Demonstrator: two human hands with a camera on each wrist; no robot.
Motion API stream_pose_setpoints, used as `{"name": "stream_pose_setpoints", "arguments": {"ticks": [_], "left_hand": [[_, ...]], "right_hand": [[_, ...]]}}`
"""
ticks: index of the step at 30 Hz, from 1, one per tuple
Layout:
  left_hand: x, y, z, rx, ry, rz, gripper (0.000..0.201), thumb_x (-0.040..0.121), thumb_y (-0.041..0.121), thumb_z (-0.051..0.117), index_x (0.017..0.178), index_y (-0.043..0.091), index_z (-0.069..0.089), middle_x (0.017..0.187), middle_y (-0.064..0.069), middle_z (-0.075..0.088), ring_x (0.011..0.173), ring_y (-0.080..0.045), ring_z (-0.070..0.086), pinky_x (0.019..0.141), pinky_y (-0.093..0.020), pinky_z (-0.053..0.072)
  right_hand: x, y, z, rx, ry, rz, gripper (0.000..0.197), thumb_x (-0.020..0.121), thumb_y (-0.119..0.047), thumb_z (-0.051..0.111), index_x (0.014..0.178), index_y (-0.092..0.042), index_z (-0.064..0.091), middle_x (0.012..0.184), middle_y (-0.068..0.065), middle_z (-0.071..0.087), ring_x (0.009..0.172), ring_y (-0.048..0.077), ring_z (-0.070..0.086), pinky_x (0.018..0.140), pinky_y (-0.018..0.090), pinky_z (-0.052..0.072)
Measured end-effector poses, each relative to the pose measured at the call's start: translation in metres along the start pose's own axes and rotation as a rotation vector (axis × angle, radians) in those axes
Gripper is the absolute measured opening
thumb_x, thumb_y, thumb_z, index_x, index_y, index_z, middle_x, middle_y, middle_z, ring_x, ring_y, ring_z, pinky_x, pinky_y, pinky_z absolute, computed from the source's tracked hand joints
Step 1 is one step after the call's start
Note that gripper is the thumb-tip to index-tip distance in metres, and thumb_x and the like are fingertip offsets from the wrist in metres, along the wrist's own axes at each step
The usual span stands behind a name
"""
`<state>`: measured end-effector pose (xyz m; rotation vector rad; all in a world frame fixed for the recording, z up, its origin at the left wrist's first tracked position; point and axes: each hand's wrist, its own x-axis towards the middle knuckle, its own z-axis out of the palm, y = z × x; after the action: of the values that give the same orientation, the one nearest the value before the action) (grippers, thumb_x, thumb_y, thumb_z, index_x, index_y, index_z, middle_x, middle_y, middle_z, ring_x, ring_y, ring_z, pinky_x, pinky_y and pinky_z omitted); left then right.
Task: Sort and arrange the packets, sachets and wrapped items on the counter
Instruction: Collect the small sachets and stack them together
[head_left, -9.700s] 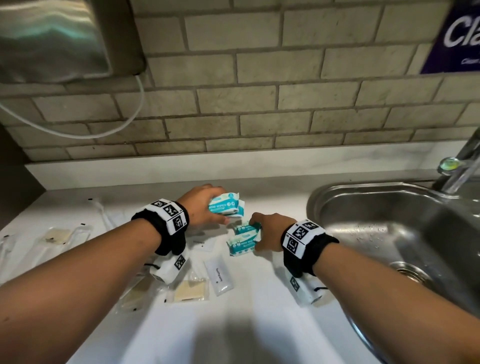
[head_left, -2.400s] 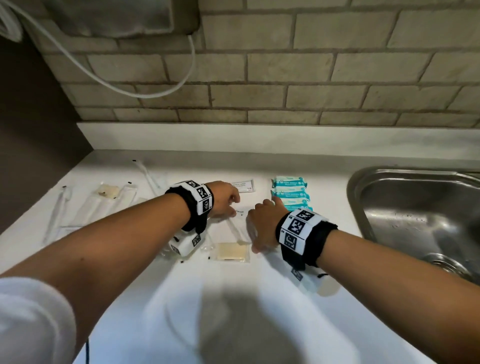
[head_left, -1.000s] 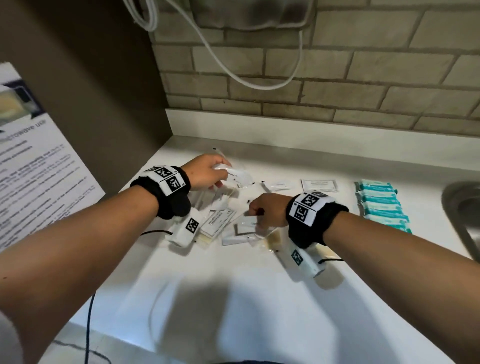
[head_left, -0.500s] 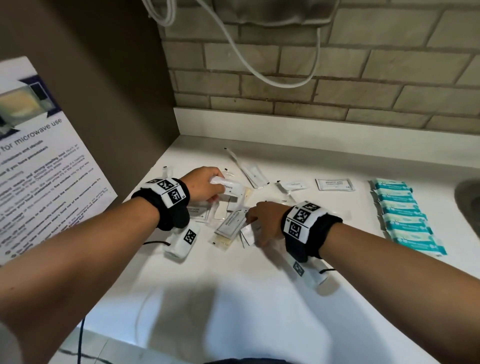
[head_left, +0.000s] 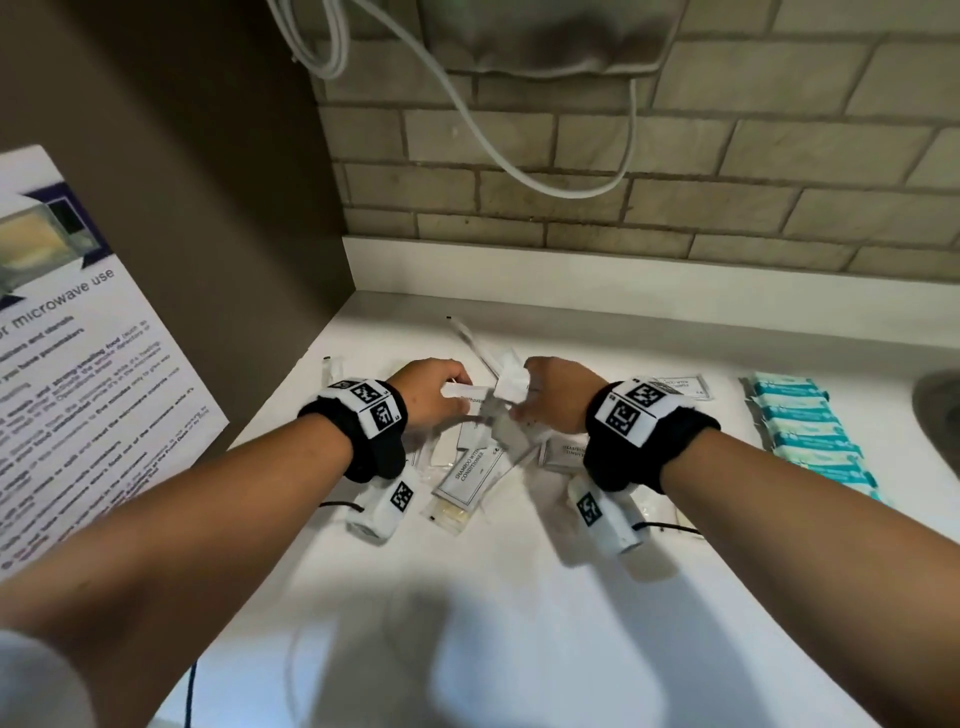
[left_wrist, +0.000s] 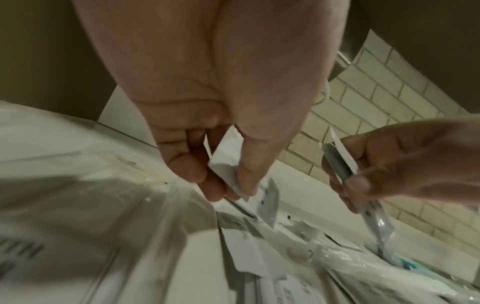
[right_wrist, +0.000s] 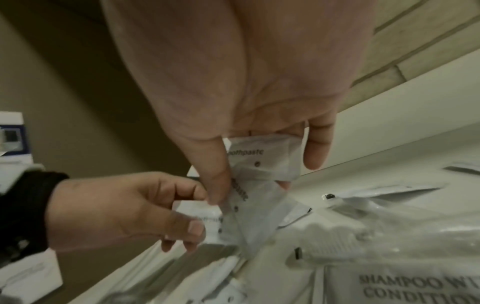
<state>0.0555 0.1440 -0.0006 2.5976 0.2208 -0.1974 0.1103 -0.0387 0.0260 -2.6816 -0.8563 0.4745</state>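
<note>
We have turned left along the white counter (head_left: 519, 597) since a couple of seconds ago, away from the sink and toward the mixed heap near the brown side wall. The row of teal wipe packets (head_left: 810, 436), lined up well right of that heap, looks sorted, so we judge the white sachets are next. In the heap lies a shampoo-with-conditioner sachet (head_left: 465, 475). Above it, our left hand (head_left: 431, 392) now pinches one toothpaste sachet (right_wrist: 200, 220), and our right hand (head_left: 553, 395) pinches two more toothpaste sachets (right_wrist: 262, 160), small, white and crinkled.
</note>
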Motion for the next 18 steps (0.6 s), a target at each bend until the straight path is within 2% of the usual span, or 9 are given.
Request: {"name": "stream_pose_setpoints", "arguments": {"ticks": [1,3,7,9,11,13,18], "left_hand": [[0.002,0.003,-0.002,0.044,-0.048,0.005,0.02,0.088,0.026,0.063,0.106,0.019,0.062,0.11,0.0,0.062,0.102,-0.022,0.059,0.084,-0.029,0.045],[0.005,0.01,-0.01,0.141,-0.144,-0.001,0.024,0.089,0.024,0.059,0.112,0.018,0.061,0.114,-0.001,0.059,0.108,-0.023,0.056,0.087,-0.029,0.044],[0.01,0.017,-0.008,0.254,-0.237,-0.041,0.037,0.089,0.03,0.058,0.123,0.016,0.057,0.118,0.0,0.058,0.101,-0.018,0.052,0.082,-0.025,0.04],[0.015,0.016,0.004,0.265,-0.247,-0.053,0.046,0.084,0.038,0.065,0.124,0.017,0.055,0.125,-0.002,0.059,0.106,-0.02,0.055,0.085,-0.028,0.043],[0.019,0.017,0.015,0.267,-0.234,-0.073,0.056,0.083,0.043,0.069,0.127,0.013,0.051,0.125,-0.005,0.059,0.111,-0.024,0.056,0.084,-0.028,0.043],[0.02,0.021,0.022,0.284,-0.211,-0.067,0.057,0.085,0.04,0.067,0.13,0.011,0.049,0.125,-0.009,0.059,0.112,-0.026,0.057,0.087,-0.03,0.044],[0.016,0.019,0.03,0.287,-0.161,0.003,0.045,0.089,0.034,0.064,0.131,0.026,0.052,0.126,-0.01,0.047,0.109,-0.031,0.056,0.095,-0.037,0.047]], "right_hand": [[0.002,0.002,-0.002,0.052,0.022,0.026,0.027,0.088,-0.031,0.065,0.094,-0.014,0.045,0.085,-0.001,0.053,0.084,0.022,0.051,0.064,0.028,0.039],[0.007,0.007,-0.005,0.136,0.05,0.072,0.03,0.089,-0.032,0.063,0.1,-0.011,0.045,0.091,0.004,0.057,0.085,0.023,0.054,0.067,0.029,0.04],[0.013,0.012,-0.006,0.207,0.096,0.185,0.049,0.091,-0.032,0.058,0.126,-0.001,0.043,0.102,0.01,0.058,0.087,0.025,0.051,0.071,0.029,0.038],[0.016,0.011,-0.005,0.254,0.104,0.242,0.053,0.089,-0.033,0.058,0.128,-0.001,0.042,0.107,0.012,0.058,0.088,0.025,0.05,0.071,0.028,0.037],[0.02,0.009,-0.002,0.289,0.089,0.27,0.055,0.087,-0.037,0.059,0.126,-0.001,0.044,0.097,0.009,0.057,0.082,0.026,0.054,0.067,0.028,0.039],[0.022,0.007,0.0,0.309,0.071,0.277,0.055,0.086,-0.039,0.059,0.124,-0.002,0.045,0.089,0.006,0.058,0.073,0.024,0.057,0.063,0.027,0.04],[0.024,0.009,0.002,0.266,0.058,0.3,0.063,0.084,-0.042,0.06,0.128,-0.001,0.042,0.105,0.013,0.063,0.09,0.029,0.059,0.071,0.029,0.041]]}}
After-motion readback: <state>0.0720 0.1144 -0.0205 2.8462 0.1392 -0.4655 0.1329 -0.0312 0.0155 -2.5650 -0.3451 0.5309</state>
